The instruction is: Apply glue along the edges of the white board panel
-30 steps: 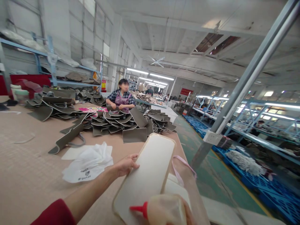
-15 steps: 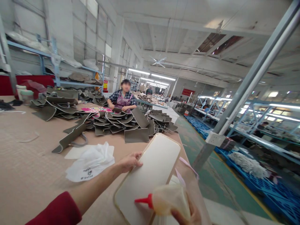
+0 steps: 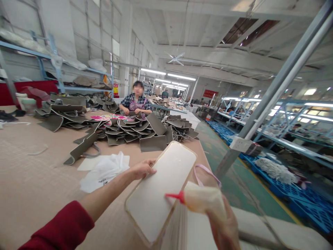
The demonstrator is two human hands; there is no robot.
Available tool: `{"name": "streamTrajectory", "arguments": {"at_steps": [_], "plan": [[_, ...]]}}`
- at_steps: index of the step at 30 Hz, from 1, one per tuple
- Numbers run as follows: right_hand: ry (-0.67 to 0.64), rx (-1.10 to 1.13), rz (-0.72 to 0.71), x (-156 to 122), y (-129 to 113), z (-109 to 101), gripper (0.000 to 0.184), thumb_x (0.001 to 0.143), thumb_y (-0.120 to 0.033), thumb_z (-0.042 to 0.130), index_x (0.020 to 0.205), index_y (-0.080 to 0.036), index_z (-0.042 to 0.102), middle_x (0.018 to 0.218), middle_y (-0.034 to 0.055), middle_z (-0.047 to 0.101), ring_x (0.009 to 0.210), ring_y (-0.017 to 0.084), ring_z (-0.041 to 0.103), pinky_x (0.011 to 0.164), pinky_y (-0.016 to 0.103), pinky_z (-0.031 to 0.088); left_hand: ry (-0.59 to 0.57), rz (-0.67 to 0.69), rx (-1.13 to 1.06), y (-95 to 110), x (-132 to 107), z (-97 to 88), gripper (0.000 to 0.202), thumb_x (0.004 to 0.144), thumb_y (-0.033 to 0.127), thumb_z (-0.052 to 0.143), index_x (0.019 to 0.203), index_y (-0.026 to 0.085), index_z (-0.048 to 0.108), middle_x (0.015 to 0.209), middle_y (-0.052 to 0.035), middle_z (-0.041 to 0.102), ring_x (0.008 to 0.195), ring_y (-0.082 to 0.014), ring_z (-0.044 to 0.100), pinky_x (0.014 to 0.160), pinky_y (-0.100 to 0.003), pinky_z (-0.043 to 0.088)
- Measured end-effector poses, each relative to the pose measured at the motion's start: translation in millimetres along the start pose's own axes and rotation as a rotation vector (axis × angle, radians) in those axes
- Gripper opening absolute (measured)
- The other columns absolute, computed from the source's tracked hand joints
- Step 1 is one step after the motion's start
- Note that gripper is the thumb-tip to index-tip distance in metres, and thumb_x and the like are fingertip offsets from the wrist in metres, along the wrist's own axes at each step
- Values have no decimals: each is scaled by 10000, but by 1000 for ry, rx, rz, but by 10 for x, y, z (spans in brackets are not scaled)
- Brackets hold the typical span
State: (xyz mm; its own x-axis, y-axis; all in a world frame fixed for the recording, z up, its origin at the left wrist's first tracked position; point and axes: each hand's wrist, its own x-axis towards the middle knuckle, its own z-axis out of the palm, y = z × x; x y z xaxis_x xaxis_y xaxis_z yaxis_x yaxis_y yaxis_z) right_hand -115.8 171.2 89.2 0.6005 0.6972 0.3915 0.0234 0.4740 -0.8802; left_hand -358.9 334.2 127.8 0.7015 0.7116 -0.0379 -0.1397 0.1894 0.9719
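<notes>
My left hand point(image 3: 144, 169) grips the left edge of a white rounded panel point(image 3: 162, 187), thumb on top. Yellowish glue runs along the panel's rim. The panel is held at a slant near the table's right edge. In my right hand point(image 3: 225, 218) is a squeeze glue bottle point(image 3: 204, 199), cloudy and yellowish with a red pointed nozzle. The nozzle points left over the panel's lower right part; whether it touches the surface I cannot tell. Blur softens the right hand, and the bottle hides part of its fingers.
Dark grey-green bag pieces point(image 3: 127, 130) lie heaped across the table point(image 3: 47, 177). White crumpled tissue point(image 3: 106, 172) is left of the panel, a pink strip point(image 3: 206, 170) right of it. A co-worker point(image 3: 137, 100) sits behind the heap. A metal post point(image 3: 249, 125) rises at the right.
The bottle in my right hand has moved right and upward, its nozzle shifting from the panel's lower middle toward its right edge. My left hand keeps its hold; the view has shifted slightly.
</notes>
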Motion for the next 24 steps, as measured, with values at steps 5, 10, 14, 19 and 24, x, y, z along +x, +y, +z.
{"name": "streamTrajectory", "arguments": {"at_steps": [5,10,14,19,24], "plan": [[202,19,37,225,-157,56,711,435,-406,847,1044,-180,558,846,29,610,687,136,537,571,187,441,-110,16,-13,23,6,36,635,530,186,761,1149,172,616,959,-74,696,848,-248,645,731,-322,507],[44,80,38,110,-156,139,651,473,-378,825,1035,-170,569,801,29,617,675,154,556,575,219,460,-44,-20,2,27,30,45,684,503,197,790,1161,167,607,951,-84,697,854,-257,644,705,-317,509],[159,72,-79,247,-223,149,637,540,-362,816,1094,-210,543,929,1,601,786,126,560,696,196,469,-63,-36,-19,54,95,108,681,491,193,798,1146,163,616,943,-87,697,874,-263,640,735,-326,501],[-54,-4,22,153,-91,145,639,492,-337,840,1039,-135,578,837,53,638,691,164,574,575,215,475,-64,-30,9,26,179,155,700,472,192,789,1149,157,615,908,-81,701,866,-272,636,723,-335,500],[148,110,-127,425,-169,142,583,613,-324,795,1117,-224,517,993,-11,602,867,116,563,790,190,456,-156,-32,38,43,271,204,670,517,212,777,1161,153,603,958,-86,691,838,-257,638,697,-319,506]]}}
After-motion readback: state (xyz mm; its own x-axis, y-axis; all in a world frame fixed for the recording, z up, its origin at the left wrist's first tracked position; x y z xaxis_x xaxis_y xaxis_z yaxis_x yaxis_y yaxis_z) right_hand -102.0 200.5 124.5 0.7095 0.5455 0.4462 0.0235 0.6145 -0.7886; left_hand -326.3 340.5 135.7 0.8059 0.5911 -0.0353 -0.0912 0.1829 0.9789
